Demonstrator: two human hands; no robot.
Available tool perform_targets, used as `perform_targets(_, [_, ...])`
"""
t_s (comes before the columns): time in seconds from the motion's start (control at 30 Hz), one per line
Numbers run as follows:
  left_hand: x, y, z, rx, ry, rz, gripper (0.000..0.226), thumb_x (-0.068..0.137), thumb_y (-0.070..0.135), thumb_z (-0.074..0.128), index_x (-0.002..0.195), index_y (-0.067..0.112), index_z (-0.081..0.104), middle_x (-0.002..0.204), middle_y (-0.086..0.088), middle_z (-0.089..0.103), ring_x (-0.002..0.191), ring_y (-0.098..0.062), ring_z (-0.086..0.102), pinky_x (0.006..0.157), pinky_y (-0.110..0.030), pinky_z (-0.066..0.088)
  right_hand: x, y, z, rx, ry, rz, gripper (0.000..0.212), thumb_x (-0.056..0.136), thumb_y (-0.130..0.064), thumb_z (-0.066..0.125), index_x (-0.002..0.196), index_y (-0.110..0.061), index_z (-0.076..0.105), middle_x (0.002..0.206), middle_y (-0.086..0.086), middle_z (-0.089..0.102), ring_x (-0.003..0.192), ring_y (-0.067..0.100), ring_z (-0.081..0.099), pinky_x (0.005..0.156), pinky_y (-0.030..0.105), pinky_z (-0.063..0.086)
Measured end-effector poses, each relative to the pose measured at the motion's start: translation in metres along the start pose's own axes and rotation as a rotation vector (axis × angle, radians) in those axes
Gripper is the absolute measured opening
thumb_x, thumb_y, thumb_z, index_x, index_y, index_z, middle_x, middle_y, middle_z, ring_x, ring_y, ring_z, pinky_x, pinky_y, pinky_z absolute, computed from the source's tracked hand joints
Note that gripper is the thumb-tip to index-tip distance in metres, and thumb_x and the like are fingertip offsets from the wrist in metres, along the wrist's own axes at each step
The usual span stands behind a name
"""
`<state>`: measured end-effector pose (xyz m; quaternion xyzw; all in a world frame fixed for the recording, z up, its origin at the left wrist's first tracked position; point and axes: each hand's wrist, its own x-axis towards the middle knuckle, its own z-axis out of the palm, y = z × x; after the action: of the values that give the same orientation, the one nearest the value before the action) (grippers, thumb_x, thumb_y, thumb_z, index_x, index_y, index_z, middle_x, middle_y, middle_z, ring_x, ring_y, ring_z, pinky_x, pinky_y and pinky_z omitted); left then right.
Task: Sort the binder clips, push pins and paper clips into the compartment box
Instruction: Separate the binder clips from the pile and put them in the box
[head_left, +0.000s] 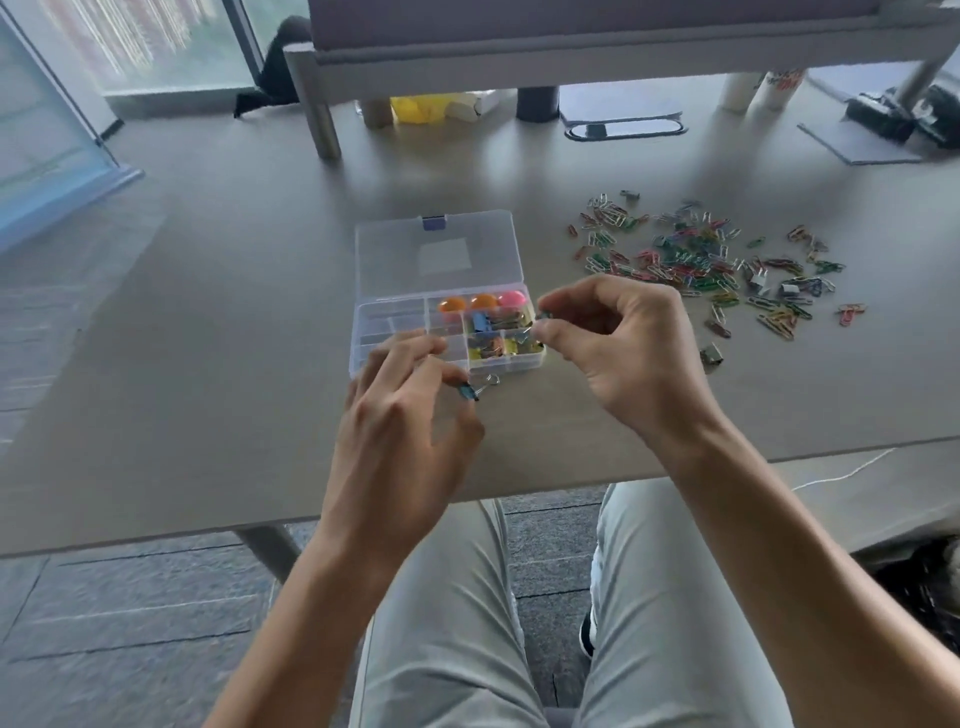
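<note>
A clear compartment box (387, 325) lies open on the grey table, lid (436, 254) folded back. Its right compartments hold round push pins (483, 303) in orange and pink, and coloured binder clips (491, 338). My left hand (410, 415) pinches a small blue binder clip (470, 391) just in front of the box. My right hand (618, 343) pinches a small green clip (544, 315) at the box's right edge. A heap of coloured paper clips (696, 260) with a few binder clips is spread to the right.
A loose binder clip (710, 354) lies right of my right hand. A metal shelf leg (319, 117), a yellow object (415, 108), cups (776, 88) and grey pads (857, 145) stand at the back. The table's front edge runs just below my wrists.
</note>
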<state>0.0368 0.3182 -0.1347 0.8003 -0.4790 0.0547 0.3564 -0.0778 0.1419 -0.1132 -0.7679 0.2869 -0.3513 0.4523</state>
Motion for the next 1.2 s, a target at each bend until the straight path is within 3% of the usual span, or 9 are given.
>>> perform_targets(0.17, [-0.004,-0.008,0.001,-0.037,-0.007,-0.012,0.016,0.088,0.025,0.064,0.101,0.017,0.07,0.138,0.0,0.058,0.14,-0.017,0.041,0.114,-0.045,0.035,0.009,-0.012,0.019,-0.075,-0.028,-0.074,0.008,0.082,-0.016,0.085,0.088,-0.019,0.081,0.074,-0.007,0.077,0.069,0.011,0.074,0.07,0.032,0.062])
perform_targets(0.3, [-0.005,-0.007,0.003,-0.014,-0.043,0.039,0.018,0.089,0.029,0.062,0.104,0.02,0.069,0.144,0.0,0.056,0.145,-0.015,0.036,0.119,-0.046,0.028,0.015,-0.013,0.022,-0.174,-0.069,-0.082,0.008,0.081,-0.024,0.087,0.086,-0.023,0.081,0.07,-0.007,0.074,0.059,0.006,0.062,0.059,0.024,0.053])
perform_targets(0.43, [-0.006,-0.008,0.002,-0.021,-0.065,0.054,0.017,0.091,0.029,0.062,0.105,0.021,0.067,0.146,-0.001,0.054,0.146,-0.015,0.036,0.121,-0.045,0.026,0.017,-0.015,0.024,-0.243,-0.098,-0.059,0.009,0.083,-0.027,0.085,0.085,-0.023,0.077,0.071,-0.009,0.075,0.06,0.004,0.063,0.06,0.021,0.051])
perform_targets(0.6, [-0.007,-0.008,0.003,-0.017,-0.059,0.048,0.02,0.092,0.03,0.061,0.108,0.02,0.067,0.145,-0.001,0.056,0.145,-0.015,0.037,0.122,-0.043,0.025,0.015,-0.02,0.029,-0.238,-0.171,-0.026,0.009,0.095,-0.024,0.073,0.092,-0.018,0.067,0.071,-0.008,0.077,0.048,-0.005,0.058,0.052,0.008,0.037])
perform_targets(0.8, [-0.006,-0.009,0.004,-0.009,-0.074,0.053,0.021,0.093,0.032,0.058,0.109,0.021,0.067,0.145,0.001,0.056,0.145,-0.014,0.038,0.121,-0.044,0.025,0.016,-0.022,0.037,-0.3,-0.206,-0.028,0.01,0.096,-0.027,0.071,0.09,-0.022,0.065,0.068,-0.012,0.076,0.058,-0.009,0.065,0.058,0.008,0.04])
perform_targets(1.2, [-0.006,-0.009,0.004,0.011,-0.073,0.064,0.018,0.092,0.03,0.06,0.106,0.021,0.068,0.143,0.0,0.058,0.143,-0.015,0.041,0.121,-0.045,0.026,0.021,-0.02,0.042,-0.296,-0.161,-0.061,0.009,0.095,-0.025,0.071,0.091,-0.022,0.064,0.069,-0.009,0.076,0.051,-0.007,0.061,0.056,0.007,0.038])
